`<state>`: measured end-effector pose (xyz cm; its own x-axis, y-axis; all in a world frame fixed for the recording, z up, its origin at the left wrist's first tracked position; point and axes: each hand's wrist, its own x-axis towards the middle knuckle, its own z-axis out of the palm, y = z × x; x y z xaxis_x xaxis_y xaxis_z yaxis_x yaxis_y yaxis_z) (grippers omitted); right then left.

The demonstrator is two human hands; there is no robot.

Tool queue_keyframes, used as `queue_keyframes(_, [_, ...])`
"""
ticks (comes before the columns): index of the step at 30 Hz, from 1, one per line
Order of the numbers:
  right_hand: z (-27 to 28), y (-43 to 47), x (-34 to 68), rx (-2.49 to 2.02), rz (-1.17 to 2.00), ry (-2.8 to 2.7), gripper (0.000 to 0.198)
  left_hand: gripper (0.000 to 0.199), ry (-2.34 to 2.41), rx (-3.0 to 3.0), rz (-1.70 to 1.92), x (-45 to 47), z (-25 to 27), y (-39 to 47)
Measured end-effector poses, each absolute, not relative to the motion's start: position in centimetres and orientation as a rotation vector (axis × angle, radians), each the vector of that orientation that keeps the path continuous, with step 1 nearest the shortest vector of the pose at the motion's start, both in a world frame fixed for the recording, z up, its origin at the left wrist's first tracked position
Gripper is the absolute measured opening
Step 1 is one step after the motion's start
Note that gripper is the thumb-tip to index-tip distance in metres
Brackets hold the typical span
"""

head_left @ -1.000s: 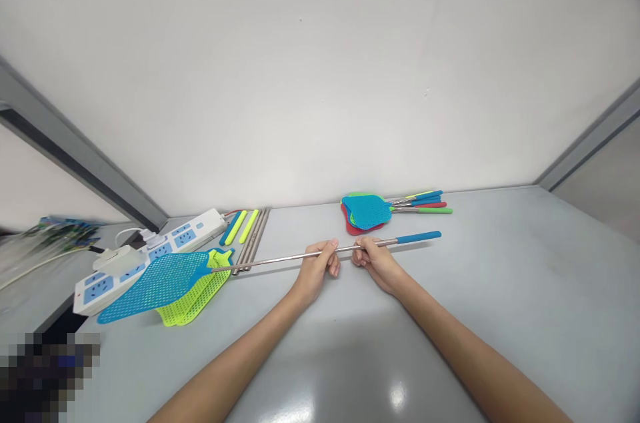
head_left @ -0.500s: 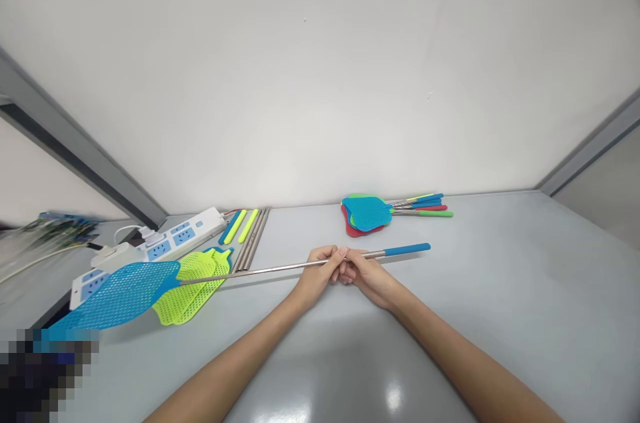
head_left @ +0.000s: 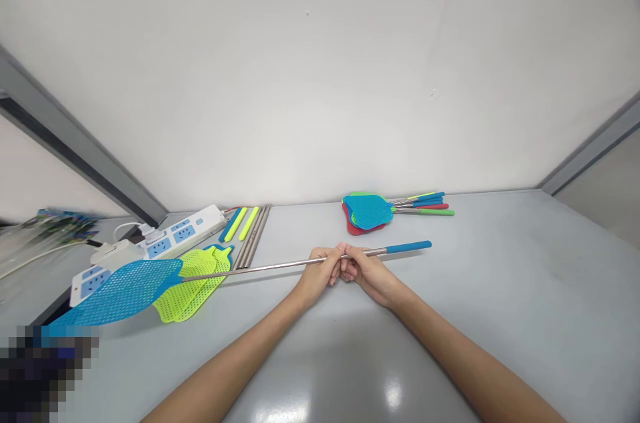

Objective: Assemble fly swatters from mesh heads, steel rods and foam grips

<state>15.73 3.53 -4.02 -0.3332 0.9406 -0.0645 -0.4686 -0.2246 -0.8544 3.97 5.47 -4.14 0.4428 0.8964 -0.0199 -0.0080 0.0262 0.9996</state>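
The person holds one blue fly swatter [head_left: 270,267] with two bare hands, in front of the body and a little above the tabletop [head_left: 500,296]. The left hand [head_left: 316,279] is closed on the thin metal shaft, and the right hand [head_left: 369,276] is closed on the same shaft, nearer to the handle. The two hands are touching each other, with both thumbs on the upper side, so the grip of each one is clenched around the metal. The blue handle [head_left: 409,247] of this swatter points to the right and is free of the fingers. Its blue mesh head [head_left: 135,286] is at the left, passing over a part of the white power strip [head_left: 195,229]. The far tip of this head goes into a pixelated patch, so I cannot say well where it ends.

Under the shaft, yellow-green mesh heads [head_left: 193,289] lie overlapped, and a bit of blue shows beneath them. Just beside them are several bare metal rods [head_left: 254,236], lying side by side. Next to the rods are two yellow handles [head_left: 236,224] and one loose blue grip cover [head_left: 225,228]. Near the wall [head_left: 320,76], behind the hands, a pile of swatters [head_left: 370,211] lies with blue, red, green and yellow parts.
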Motion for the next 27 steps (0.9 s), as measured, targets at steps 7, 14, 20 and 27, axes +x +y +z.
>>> queue_keyframes(7, [-3.6,3.4,15.9,-0.777,1.766,-0.945,0.038,0.049,0.844,1.337,0.874,4.0,-4.0,5.4])
queue_keyframes(14, [-4.2,3.4,14.8,-0.878,1.542,-0.854,0.037,0.045,0.822,1.331,0.862,4.1,-3.8,5.3])
queue_keyframes(20, [-4.5,3.5,13.9,-0.964,1.408,-0.724,0.034,0.046,0.866,1.384,0.889,4.2,-3.6,5.2])
queue_keyframes(27, [-4.4,3.7,14.6,-0.983,1.41,-0.766,0.034,0.048,0.904,1.424,0.894,4.1,-4.1,5.4])
